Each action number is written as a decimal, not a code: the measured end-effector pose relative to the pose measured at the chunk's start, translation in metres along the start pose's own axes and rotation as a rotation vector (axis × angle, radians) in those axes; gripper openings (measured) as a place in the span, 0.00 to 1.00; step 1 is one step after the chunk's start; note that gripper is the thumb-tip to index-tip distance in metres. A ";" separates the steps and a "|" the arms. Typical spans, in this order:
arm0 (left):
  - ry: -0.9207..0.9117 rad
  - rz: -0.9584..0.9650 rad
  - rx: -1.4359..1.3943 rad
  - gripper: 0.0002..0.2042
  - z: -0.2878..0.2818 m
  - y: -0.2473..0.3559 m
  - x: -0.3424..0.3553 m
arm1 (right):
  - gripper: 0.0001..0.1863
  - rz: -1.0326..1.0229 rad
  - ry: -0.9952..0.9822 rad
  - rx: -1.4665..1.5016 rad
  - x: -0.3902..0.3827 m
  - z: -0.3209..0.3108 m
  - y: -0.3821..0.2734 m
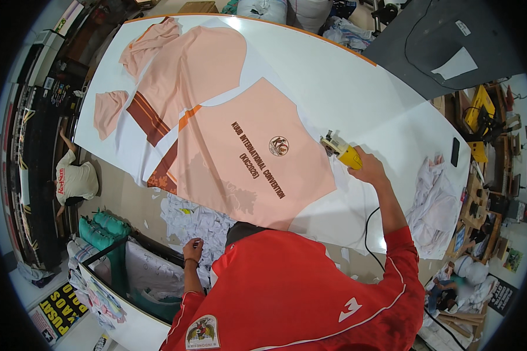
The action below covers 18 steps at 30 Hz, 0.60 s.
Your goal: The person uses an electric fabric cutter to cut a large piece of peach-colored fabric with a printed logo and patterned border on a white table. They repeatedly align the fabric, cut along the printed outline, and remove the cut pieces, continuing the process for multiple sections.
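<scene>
My right hand [369, 168] is wrapped round the yellow body of an electric fabric cutter [348, 156]. The cutter's metal head meets the right edge of a peach printed fabric panel [216, 158], which lies flat on the white table [357, 105]. Dark lettering and a round emblem mark the panel. My left hand [193, 250] hangs low beside the table's near edge, above a heap of white scraps [184, 219]. Its fingers look curled, and whether they hold anything is too small to see. More peach fabric [208, 58] with brown and orange bands spreads over the table's far left.
Crumpled white offcuts [432, 202] and a black phone [455, 152] lie on the table's right end. The cutter's black cord [367, 231] runs down beside my right arm. An open bin [152, 272] stands at lower left. A person [76, 178] works at a long machine on the left.
</scene>
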State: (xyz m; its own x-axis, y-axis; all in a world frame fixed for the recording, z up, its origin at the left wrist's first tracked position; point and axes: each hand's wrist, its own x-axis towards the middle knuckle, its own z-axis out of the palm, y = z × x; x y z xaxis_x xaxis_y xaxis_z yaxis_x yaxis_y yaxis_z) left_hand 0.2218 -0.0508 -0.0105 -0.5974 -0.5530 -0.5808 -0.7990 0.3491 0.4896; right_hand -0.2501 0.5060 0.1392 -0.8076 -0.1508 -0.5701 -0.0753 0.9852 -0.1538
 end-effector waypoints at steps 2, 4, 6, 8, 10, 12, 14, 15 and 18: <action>-0.008 0.002 -0.010 0.17 -0.001 -0.001 0.005 | 0.41 0.006 0.002 -0.002 0.001 -0.004 -0.007; -0.016 0.012 -0.020 0.18 -0.001 -0.001 0.012 | 0.41 0.008 0.002 -0.002 0.003 -0.006 -0.010; -0.023 0.028 -0.029 0.18 -0.002 0.000 0.019 | 0.42 0.012 0.008 0.004 0.005 -0.006 -0.014; -0.020 0.027 -0.106 0.18 0.001 -0.006 0.025 | 0.42 0.017 0.021 0.023 0.008 -0.003 -0.021; -0.023 0.015 -0.128 0.17 0.002 -0.005 0.027 | 0.42 0.021 0.047 0.048 0.011 0.001 -0.030; -0.033 -0.010 -0.095 0.16 0.004 0.003 0.024 | 0.41 0.030 0.063 0.073 0.014 0.003 -0.039; -0.039 -0.020 -0.067 0.16 0.004 0.002 0.023 | 0.41 0.034 0.062 0.103 0.014 -0.002 -0.056; -0.043 -0.025 -0.054 0.16 0.003 0.001 0.023 | 0.41 0.034 0.076 0.122 0.016 0.000 -0.061; -0.061 -0.067 -0.064 0.16 0.003 -0.008 0.026 | 0.41 0.041 0.096 0.179 0.024 0.003 -0.071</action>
State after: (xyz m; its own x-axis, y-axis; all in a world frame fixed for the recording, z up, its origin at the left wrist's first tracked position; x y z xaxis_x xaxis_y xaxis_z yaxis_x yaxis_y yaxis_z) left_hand 0.2127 -0.0657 -0.0317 -0.5476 -0.5258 -0.6509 -0.8324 0.2630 0.4878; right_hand -0.2625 0.4319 0.1340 -0.8608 -0.0939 -0.5003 0.0567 0.9590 -0.2777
